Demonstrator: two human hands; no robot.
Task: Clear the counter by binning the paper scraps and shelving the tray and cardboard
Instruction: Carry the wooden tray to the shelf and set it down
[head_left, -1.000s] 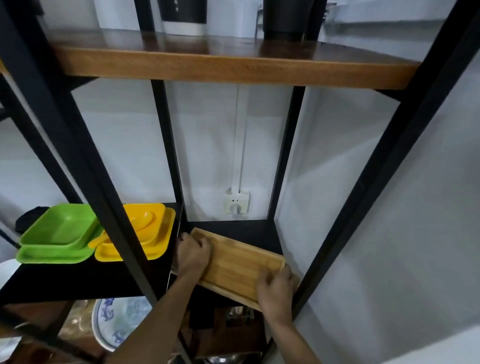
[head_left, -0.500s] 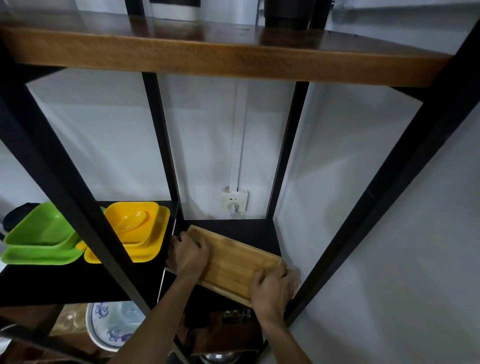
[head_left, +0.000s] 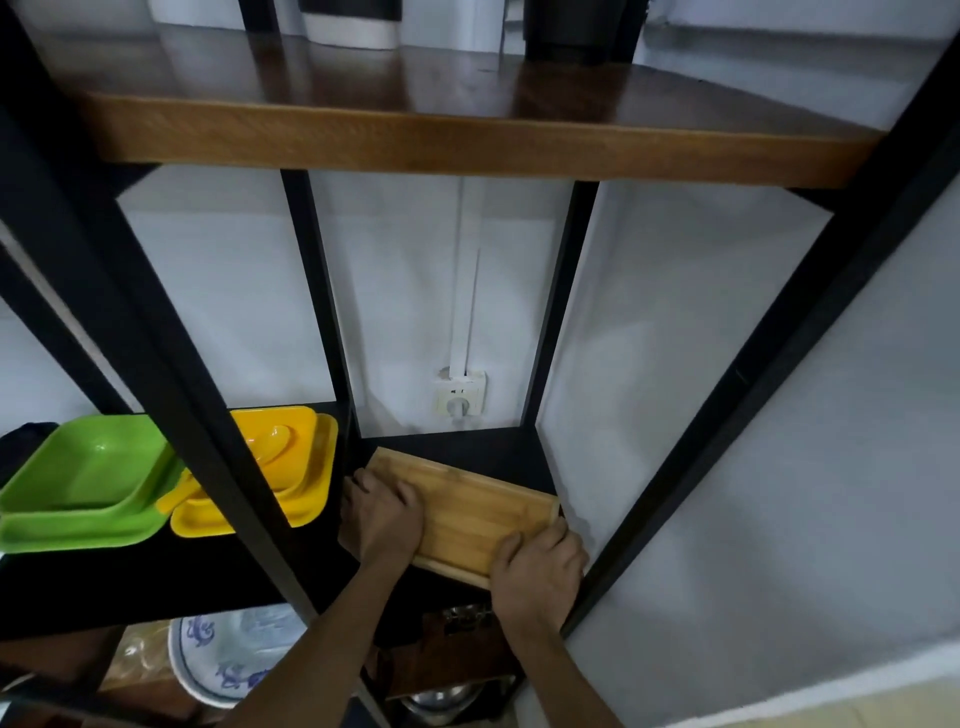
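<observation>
A light bamboo tray (head_left: 470, 512) lies skewed on the black shelf (head_left: 498, 452) between two black uprights, its near edge overhanging the shelf's front. My left hand (head_left: 382, 514) grips the tray's left end, fingers over its rim. My right hand (head_left: 540, 566) holds the tray's near right corner. No paper scraps or cardboard are in view.
A green dish (head_left: 83, 488) and a yellow dish (head_left: 283, 467) with a spoon sit on the shelf to the left. A wall socket (head_left: 460, 400) is behind. A wooden shelf (head_left: 467, 140) spans overhead. A blue-patterned plate (head_left: 223, 660) and dark items lie below.
Both hands have pushed the tray a little further back onto the black shelf, and my view has shifted slightly.
</observation>
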